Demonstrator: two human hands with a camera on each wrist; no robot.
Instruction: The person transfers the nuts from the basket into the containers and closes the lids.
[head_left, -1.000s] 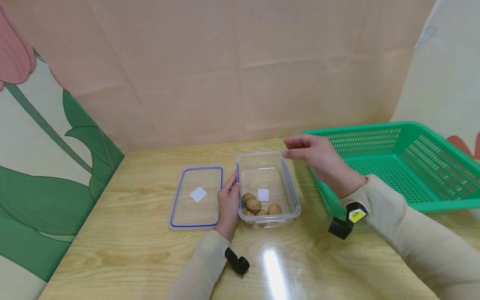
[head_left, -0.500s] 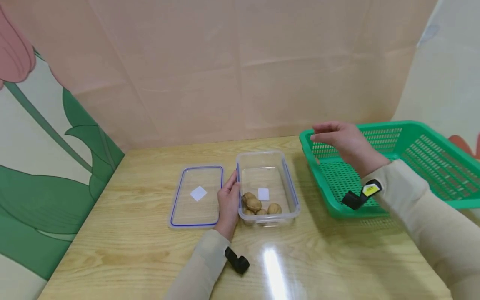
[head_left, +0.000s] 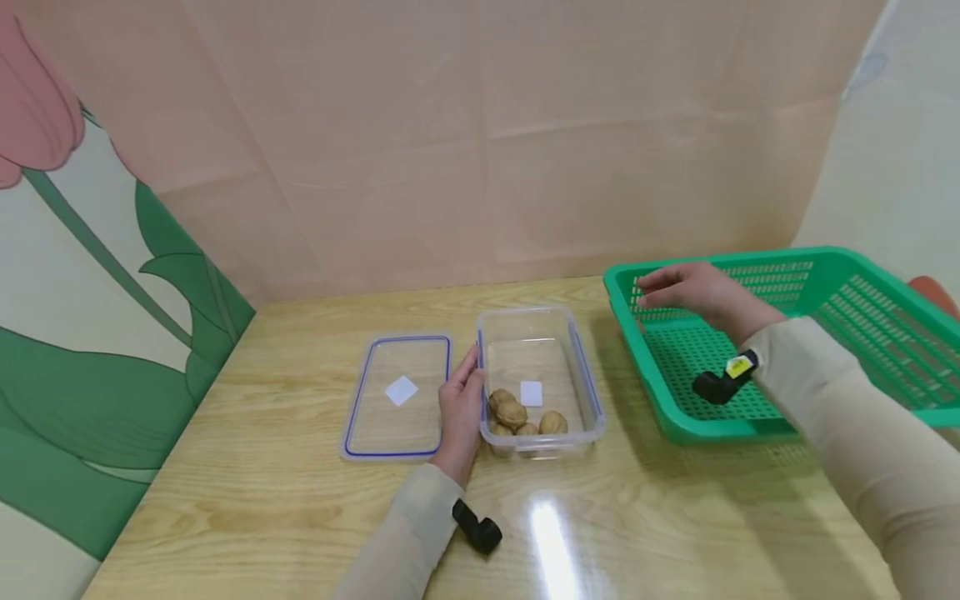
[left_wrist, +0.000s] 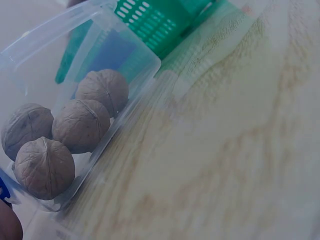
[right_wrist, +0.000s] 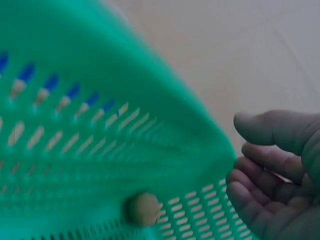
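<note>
My left hand [head_left: 459, 417] rests its extended fingers along the left wall of a clear plastic food container [head_left: 588, 379]. Several walnuts [head_left: 512, 412] lie inside, gathered at the container's near end beside a small white square label [head_left: 531, 393]. Over the left part of a green plastic basket [head_left: 648, 379] hovers my right hand [head_left: 705, 296], its fingers loosely bent and nothing between them. In the right wrist view, a lone walnut [right_wrist: 145, 209] sits low in the basket near a corner, apart from the fingertips [right_wrist: 239, 192].
A clear lid [head_left: 367, 417] with a blue seal and a white square label lies flat on the wooden table [head_left: 247, 467], left of the container. Pinkish sheeting [head_left: 375, 167] covers the wall behind. The basket stands at the table's right side.
My right hand has moved right from above the container's far right corner to over the basket and dipped slightly. My left hand and the walnuts in the container stay put.
</note>
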